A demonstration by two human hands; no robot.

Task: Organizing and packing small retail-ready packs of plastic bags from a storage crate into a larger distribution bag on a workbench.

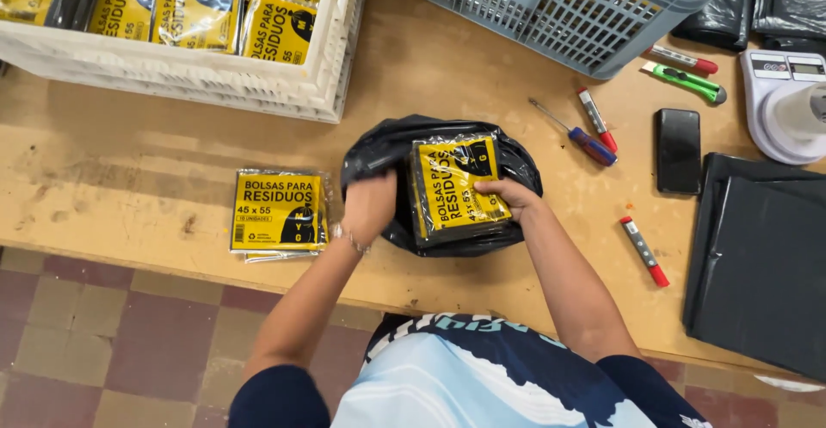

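Observation:
A stack of flat yellow-and-black labelled packets (454,184) sits inside an open black plastic bag (512,160) on the wooden table (129,153). My left hand (370,204) grips the bag's left edge beside the stack. My right hand (509,196) holds the stack's right side, thumb on the top packet. Another yellow-labelled packet (277,213) lies flat on the table left of my left hand.
A white crate (198,80) of similar packets stands at the back left, a blue-grey basket (559,15) at the back. To the right lie a screwdriver (576,134), red-capped markers (645,252), a green cutter (688,81), a phone (678,150), a scale (787,105) and flat black bags (761,264).

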